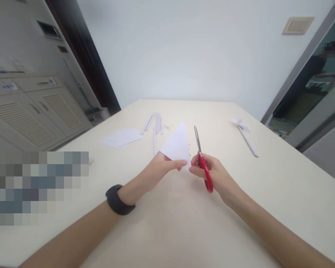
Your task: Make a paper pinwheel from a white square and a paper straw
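Note:
My left hand (159, 168) pinches the near corner of a folded white paper triangle (177, 144) and holds it up over the cream table (167, 223). A black band sits on that wrist. My right hand (213, 174) is closed round red-handled scissors (203, 160); their blades point away from me, shut, just right of the paper. Its fingertips also touch the paper's near edge, close to my left fingers.
Several rolled white paper sticks (155, 126) lie beyond the hands, with a flat white sheet (122, 137) to their left. A paper pinwheel on a stick (245, 134) lies at the right. A cabinet stands at the left, a wall behind.

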A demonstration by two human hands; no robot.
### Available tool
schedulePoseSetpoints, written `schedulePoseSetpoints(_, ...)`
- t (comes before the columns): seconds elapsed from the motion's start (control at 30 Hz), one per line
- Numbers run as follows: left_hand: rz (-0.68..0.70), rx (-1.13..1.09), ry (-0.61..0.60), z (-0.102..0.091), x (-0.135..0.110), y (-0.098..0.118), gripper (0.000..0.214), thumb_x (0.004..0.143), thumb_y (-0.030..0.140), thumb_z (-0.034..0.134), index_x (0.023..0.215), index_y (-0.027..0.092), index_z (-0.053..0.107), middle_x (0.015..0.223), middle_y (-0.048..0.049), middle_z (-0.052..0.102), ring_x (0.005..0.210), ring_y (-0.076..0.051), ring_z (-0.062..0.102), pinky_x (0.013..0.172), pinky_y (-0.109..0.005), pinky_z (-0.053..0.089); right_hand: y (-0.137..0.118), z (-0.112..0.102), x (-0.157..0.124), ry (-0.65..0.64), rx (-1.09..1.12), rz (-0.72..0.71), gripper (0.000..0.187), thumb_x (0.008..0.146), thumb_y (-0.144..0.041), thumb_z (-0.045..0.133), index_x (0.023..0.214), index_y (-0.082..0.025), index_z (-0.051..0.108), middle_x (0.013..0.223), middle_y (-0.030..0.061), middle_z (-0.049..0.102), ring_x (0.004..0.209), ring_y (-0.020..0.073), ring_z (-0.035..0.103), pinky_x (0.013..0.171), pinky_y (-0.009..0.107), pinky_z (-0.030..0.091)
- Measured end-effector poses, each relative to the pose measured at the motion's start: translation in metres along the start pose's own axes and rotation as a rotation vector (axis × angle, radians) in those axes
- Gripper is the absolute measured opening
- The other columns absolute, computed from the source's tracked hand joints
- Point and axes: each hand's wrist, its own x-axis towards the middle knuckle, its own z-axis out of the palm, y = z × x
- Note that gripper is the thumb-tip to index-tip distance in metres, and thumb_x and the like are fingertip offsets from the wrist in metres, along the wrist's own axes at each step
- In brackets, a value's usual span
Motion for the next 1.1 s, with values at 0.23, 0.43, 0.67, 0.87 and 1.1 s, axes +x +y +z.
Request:
schedulePoseSetpoints(0.23, 0.018, -0.041, -0.190, 0.001, -0.002, 0.004, 0.051, 0.070, 0.021, 0.070, 0.119, 0.025, 0.055, 0.126, -0.0077, 0.057, 0.116, -0.028, 0.051, 0.093, -0.040, 0.041, -0.008, -0.003, 0.000, -0.105, 0.183, 0.032, 0.017, 0.069, -0.028, 0.067, 0.073, -0.018, 0.053, 0.070, -0.0027, 0.044, 0.061, 0.0102, 0.036, 0.058, 0.025, 0.030)
schedulePoseSetpoints(0.43, 0.000, -0.038, -0.196, -0.002, -0.001, 0.003, 0.046, 0.071, 0.020, 0.070, 0.115, 0.023, 0.057, 0.116, -0.0078, 0.063, 0.096, -0.024, 0.060, 0.076, -0.032, 0.046, -0.011, -0.004, -0.002, -0.208, 0.195, 0.054, 0.018, 0.074, -0.033, 0.064, 0.071, -0.018, 0.053, 0.065, -0.0034, 0.046, 0.060, 0.0101, 0.037, 0.057, 0.025, 0.030)
schedulePoseSetpoints(0.67, -0.007, 0.151, -0.060, -0.006, 0.002, 0.003, 0.047, 0.070, 0.026, 0.072, 0.114, 0.021, 0.056, 0.109, -0.0079, 0.064, 0.101, -0.024, 0.057, 0.078, -0.032, 0.045, -0.008, -0.009, 0.002, -0.008, -0.039, -0.010, 0.025, 0.080, -0.043, 0.057, 0.075, -0.019, 0.052, 0.071, -0.0018, 0.051, 0.062, 0.0112, 0.044, 0.054, 0.024, 0.031)
schedulePoseSetpoints(0.87, -0.050, 0.265, -0.027, -0.002, 0.005, -0.004, 0.047, 0.065, 0.029, 0.074, 0.108, 0.021, 0.057, 0.098, -0.0056, 0.067, 0.092, -0.025, 0.062, 0.080, -0.037, 0.047, -0.007, -0.005, 0.002, 0.104, -0.090, -0.110, 0.021, 0.077, -0.037, 0.062, 0.077, -0.021, 0.049, 0.068, -0.0042, 0.046, 0.063, 0.0118, 0.042, 0.055, 0.024, 0.031)
schedulePoseSetpoints(1.1, -0.070, 0.229, -0.093, 0.005, 0.002, -0.004, 0.048, 0.067, 0.027, 0.072, 0.111, 0.020, 0.056, 0.114, -0.0073, 0.064, 0.101, -0.027, 0.061, 0.088, -0.042, 0.047, 0.002, 0.001, 0.002, 0.192, -0.091, -0.162, 0.020, 0.076, -0.034, 0.062, 0.074, -0.021, 0.048, 0.068, -0.0047, 0.045, 0.063, 0.0115, 0.042, 0.057, 0.025, 0.032)
